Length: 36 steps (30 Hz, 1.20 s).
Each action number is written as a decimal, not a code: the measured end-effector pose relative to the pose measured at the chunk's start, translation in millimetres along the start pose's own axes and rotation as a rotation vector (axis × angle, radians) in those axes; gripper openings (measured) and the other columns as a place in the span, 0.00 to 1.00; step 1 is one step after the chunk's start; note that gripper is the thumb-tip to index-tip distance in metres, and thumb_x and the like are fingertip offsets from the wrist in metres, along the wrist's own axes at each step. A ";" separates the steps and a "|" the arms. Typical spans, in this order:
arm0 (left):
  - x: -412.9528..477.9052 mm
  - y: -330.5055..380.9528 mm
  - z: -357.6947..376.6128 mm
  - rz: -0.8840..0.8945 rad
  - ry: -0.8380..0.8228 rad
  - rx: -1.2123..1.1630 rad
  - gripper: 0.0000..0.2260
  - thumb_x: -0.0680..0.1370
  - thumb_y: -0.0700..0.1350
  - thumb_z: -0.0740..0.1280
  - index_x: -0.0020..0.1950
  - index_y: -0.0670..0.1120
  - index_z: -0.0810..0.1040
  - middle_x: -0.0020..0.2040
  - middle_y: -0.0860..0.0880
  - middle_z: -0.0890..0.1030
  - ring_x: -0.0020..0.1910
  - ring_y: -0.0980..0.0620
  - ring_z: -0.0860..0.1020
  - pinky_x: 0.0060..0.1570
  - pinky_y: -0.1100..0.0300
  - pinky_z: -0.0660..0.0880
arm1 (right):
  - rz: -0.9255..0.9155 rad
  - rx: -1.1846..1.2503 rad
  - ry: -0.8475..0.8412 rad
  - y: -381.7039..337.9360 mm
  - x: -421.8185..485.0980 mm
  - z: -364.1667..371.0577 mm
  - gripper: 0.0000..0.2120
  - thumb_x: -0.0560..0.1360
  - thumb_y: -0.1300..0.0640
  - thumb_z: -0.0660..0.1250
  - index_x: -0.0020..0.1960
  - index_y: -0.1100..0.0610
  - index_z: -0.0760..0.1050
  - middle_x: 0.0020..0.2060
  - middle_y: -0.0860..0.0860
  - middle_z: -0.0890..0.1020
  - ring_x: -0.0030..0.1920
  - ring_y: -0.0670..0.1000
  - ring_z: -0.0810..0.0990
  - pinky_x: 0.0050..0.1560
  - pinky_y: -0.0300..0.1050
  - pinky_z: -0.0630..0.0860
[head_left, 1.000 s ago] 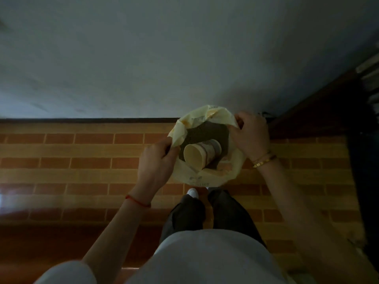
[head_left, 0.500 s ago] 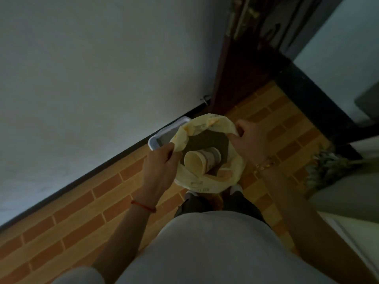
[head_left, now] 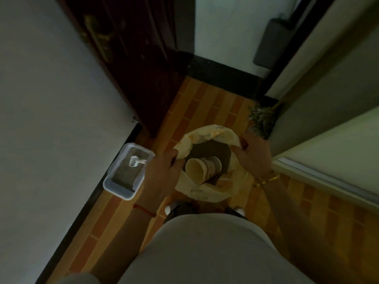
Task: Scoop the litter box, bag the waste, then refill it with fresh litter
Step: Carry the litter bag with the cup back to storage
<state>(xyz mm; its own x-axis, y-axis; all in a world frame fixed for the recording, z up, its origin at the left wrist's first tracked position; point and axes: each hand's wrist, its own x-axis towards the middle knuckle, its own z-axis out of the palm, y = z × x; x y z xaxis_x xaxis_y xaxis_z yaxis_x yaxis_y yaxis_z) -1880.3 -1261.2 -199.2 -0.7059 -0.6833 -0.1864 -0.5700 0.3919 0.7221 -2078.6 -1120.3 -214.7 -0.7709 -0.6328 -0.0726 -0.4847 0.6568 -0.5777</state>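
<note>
Yellow is what stands out in this dim hallway: a pale yellow plastic bag (head_left: 205, 193) held at waist height in front of the person, its mouth pulled wide. The left hand (head_left: 162, 171) grips the bag's left rim, fingers curled over the edge and pinching the film. The right hand (head_left: 256, 156) does the same on the right rim, fingers folded round a bunched piece of plastic. Inside lies a bed of dark granules (head_left: 211, 149), and on it a beige paper cup (head_left: 202, 168) rests on its side, open end toward the person.

The small white rectangular plastic litter box (head_left: 121, 191) sits on the orange brick-patterned tile floor (head_left: 215, 103), tight against the white wall (head_left: 51, 119) and just left of the left hand. It is near the foot of a dark wooden door (head_left: 133, 58). A layer of dark litter covers its bottom, and a white slotted scoop (head_left: 135, 160) lies in it, head toward the far end.

How far along is this? The light is poor, so I can only guess. The granules in the bag may be fresh litter with the cup as a dipper — or they may be bagged waste. If fresh, scooping looks done and the refill is what remains: bring the bag over the box and pour or ladle. If waste, the bag is not yet tied off, and the refill is still to come.
</note>
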 end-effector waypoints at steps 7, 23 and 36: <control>12.1 79.8 96.1 0.131 -0.169 0.049 0.05 0.80 0.47 0.64 0.44 0.51 0.76 0.34 0.55 0.74 0.36 0.54 0.75 0.34 0.62 0.63 | 0.154 -0.009 0.178 115.9 -49.5 -82.4 0.09 0.71 0.56 0.70 0.36 0.60 0.75 0.27 0.54 0.75 0.28 0.51 0.71 0.26 0.37 0.60; 13.2 249.7 285.0 0.463 -0.608 0.143 0.05 0.79 0.45 0.66 0.46 0.47 0.81 0.36 0.49 0.79 0.34 0.52 0.78 0.33 0.55 0.71 | 0.584 0.022 0.493 305.0 -151.9 -191.6 0.07 0.69 0.57 0.71 0.35 0.58 0.76 0.28 0.50 0.77 0.31 0.53 0.76 0.30 0.41 0.64; 63.4 308.3 399.4 0.580 -0.843 0.323 0.08 0.79 0.48 0.65 0.43 0.46 0.79 0.35 0.49 0.79 0.35 0.49 0.79 0.32 0.54 0.71 | 0.926 0.086 0.563 392.2 -145.6 -201.4 0.06 0.69 0.59 0.68 0.35 0.57 0.73 0.28 0.51 0.75 0.30 0.51 0.73 0.27 0.38 0.62</control>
<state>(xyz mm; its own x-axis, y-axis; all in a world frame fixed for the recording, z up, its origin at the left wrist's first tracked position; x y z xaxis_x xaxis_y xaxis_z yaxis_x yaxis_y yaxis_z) -2268.7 -937.6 -254.5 -0.8967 0.2562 -0.3608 -0.0518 0.7490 0.6606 -2239.6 -688.0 -267.0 -0.9118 0.3865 -0.1388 0.3959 0.7373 -0.5474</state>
